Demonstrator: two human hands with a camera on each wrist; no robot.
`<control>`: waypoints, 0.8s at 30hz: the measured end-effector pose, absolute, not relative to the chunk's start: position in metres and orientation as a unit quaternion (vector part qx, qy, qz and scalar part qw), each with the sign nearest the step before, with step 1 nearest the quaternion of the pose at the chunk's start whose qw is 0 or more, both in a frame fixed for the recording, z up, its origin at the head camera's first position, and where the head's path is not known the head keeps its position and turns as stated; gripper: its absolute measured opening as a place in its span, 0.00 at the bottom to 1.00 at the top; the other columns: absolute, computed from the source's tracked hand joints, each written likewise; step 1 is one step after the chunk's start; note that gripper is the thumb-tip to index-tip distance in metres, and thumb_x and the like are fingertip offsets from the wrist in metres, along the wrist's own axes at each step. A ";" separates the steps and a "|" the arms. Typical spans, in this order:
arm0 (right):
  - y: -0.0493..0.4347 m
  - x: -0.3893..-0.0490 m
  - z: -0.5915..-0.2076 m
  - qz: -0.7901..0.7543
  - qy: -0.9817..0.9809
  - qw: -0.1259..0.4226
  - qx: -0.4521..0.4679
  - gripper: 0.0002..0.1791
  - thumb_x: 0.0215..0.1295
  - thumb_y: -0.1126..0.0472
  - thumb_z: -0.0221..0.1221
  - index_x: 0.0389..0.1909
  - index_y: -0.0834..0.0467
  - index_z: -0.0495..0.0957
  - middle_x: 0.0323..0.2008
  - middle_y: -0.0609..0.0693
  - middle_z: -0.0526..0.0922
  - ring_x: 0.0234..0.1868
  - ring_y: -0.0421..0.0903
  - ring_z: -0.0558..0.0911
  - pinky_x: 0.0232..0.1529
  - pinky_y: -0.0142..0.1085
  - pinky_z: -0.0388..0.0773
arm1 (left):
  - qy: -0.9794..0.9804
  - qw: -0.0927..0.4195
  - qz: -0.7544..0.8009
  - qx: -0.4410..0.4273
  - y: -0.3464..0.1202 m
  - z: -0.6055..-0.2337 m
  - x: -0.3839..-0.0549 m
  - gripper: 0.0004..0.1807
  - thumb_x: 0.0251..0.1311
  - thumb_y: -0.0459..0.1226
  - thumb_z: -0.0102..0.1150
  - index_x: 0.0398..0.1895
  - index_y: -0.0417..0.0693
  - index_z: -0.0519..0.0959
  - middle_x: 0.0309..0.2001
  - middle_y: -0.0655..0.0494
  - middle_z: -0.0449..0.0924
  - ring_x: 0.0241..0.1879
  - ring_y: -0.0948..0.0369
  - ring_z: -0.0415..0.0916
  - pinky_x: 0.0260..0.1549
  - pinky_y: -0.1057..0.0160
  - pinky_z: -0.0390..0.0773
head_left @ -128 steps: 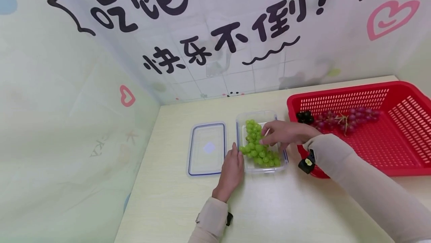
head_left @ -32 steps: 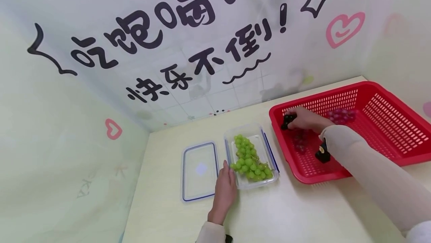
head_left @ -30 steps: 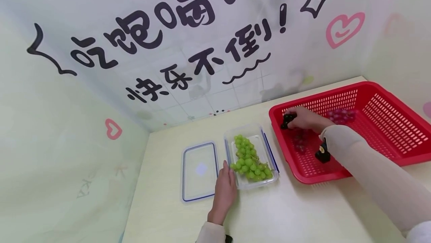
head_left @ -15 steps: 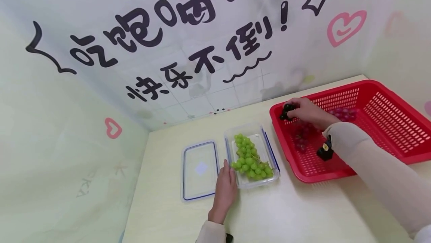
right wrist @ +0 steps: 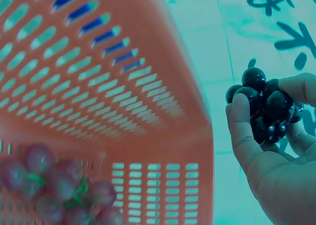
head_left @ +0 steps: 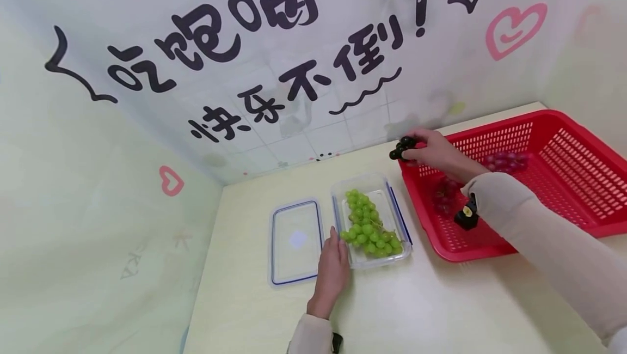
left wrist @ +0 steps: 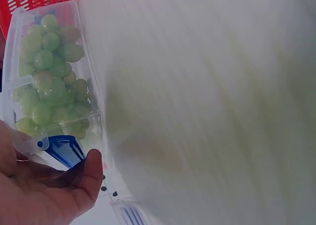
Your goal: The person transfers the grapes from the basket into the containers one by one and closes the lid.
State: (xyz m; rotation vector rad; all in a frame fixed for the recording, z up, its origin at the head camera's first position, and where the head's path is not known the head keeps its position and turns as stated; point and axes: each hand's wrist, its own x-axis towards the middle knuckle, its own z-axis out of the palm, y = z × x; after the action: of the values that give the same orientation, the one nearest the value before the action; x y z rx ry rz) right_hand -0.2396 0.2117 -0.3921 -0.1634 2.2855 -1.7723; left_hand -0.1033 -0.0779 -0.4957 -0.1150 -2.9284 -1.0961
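A small bunch of black grapes (head_left: 403, 147) is pinched between the thumb and fingers of my right hand (head_left: 431, 150), over the red basket's back left corner. In the right wrist view, the round dark grapes (right wrist: 266, 106) sit between the fingertips. My left hand (head_left: 332, 269) lies along the left side of a clear lunch box (head_left: 387, 204), its fingers touching the wall. Green grapes (head_left: 367, 229) rest inside that box. In the left wrist view, the fingers are by a blue latch flap (left wrist: 64, 150) of the box.
The red basket (head_left: 441, 250) stands on the right, with bunches of red grapes (head_left: 506, 161) inside, partly hidden by my right arm. A clear lid (head_left: 296, 239) with a blue seal lies on the table, left of the box. A printed wall covering (head_left: 294, 141) borders the table behind.
My right hand left the green grapes, went into the basket, took hold of the black grapes and lifted them up over the corner. My left hand stays at the box.
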 end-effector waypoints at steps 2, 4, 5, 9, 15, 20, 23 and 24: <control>0.204 -0.240 -0.391 -0.608 0.782 0.126 -0.058 0.24 0.72 0.66 0.55 0.66 0.66 0.65 0.61 0.66 0.70 0.49 0.50 0.83 0.53 0.43 0.81 | -0.936 0.004 -0.351 -0.037 -0.078 -0.495 -0.103 0.28 0.79 0.38 0.34 0.73 0.25 0.53 0.56 0.34 0.74 0.41 0.57 0.74 0.50 0.50 0.77; 0.197 -0.240 -0.391 -0.611 0.778 0.131 -0.064 0.24 0.72 0.67 0.55 0.66 0.67 0.65 0.61 0.67 0.70 0.50 0.52 0.82 0.51 0.41 0.82 | -0.936 0.001 -0.351 -0.036 -0.078 -0.495 -0.102 0.28 0.79 0.38 0.34 0.73 0.25 0.53 0.56 0.34 0.74 0.42 0.56 0.74 0.50 0.50 0.77; 0.192 -0.240 -0.391 -0.613 0.775 0.135 -0.068 0.24 0.71 0.67 0.55 0.66 0.68 0.65 0.60 0.68 0.70 0.50 0.52 0.82 0.50 0.39 0.83 | -0.936 0.003 -0.351 -0.037 -0.078 -0.495 -0.102 0.28 0.79 0.37 0.34 0.73 0.25 0.53 0.56 0.34 0.74 0.42 0.56 0.74 0.50 0.50 0.78; 0.175 -0.241 -0.391 -0.612 0.773 0.145 -0.082 0.21 0.70 0.69 0.55 0.62 0.70 0.67 0.57 0.67 0.70 0.48 0.51 0.81 0.44 0.33 0.83 | -0.937 0.004 -0.348 -0.036 -0.078 -0.494 -0.101 0.28 0.79 0.37 0.34 0.73 0.25 0.53 0.56 0.34 0.74 0.45 0.53 0.76 0.51 0.50 0.77; 0.157 -0.242 -0.398 -0.561 0.804 0.174 -0.097 0.15 0.71 0.66 0.55 0.55 0.65 0.73 0.54 0.64 0.73 0.47 0.54 0.82 0.49 0.41 0.83 | -0.938 0.004 -0.346 -0.037 -0.079 -0.494 -0.100 0.28 0.79 0.37 0.34 0.73 0.25 0.53 0.57 0.33 0.73 0.52 0.48 0.76 0.54 0.48 0.76; 0.148 -0.241 -0.400 -0.539 0.815 0.187 -0.103 0.13 0.71 0.64 0.55 0.54 0.64 0.74 0.52 0.62 0.75 0.47 0.53 0.81 0.50 0.44 0.82 | -0.936 0.002 -0.349 -0.034 -0.078 -0.494 -0.100 0.28 0.79 0.37 0.34 0.73 0.25 0.53 0.58 0.32 0.73 0.54 0.47 0.75 0.56 0.47 0.75; 0.144 -0.241 -0.400 -0.533 0.818 0.191 -0.104 0.13 0.71 0.64 0.55 0.54 0.64 0.74 0.51 0.62 0.75 0.46 0.53 0.80 0.48 0.42 0.82 | -0.937 0.005 -0.347 -0.037 -0.078 -0.494 -0.101 0.28 0.79 0.37 0.34 0.73 0.24 0.53 0.57 0.32 0.73 0.53 0.47 0.75 0.55 0.48 0.76; 0.143 -0.241 -0.399 -0.533 0.817 0.195 -0.102 0.13 0.71 0.64 0.55 0.54 0.64 0.73 0.51 0.62 0.75 0.46 0.53 0.80 0.48 0.41 0.82 | -0.937 0.007 -0.346 -0.038 -0.078 -0.494 -0.102 0.28 0.79 0.37 0.34 0.73 0.24 0.53 0.57 0.32 0.73 0.52 0.47 0.76 0.55 0.48 0.76</control>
State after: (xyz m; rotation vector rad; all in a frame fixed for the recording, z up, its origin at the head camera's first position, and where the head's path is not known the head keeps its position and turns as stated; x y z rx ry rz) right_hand -0.2409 0.1430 -0.3993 -0.2868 2.2902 -1.4932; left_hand -0.1016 -0.0782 -0.4936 -0.1199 -2.9323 -1.0839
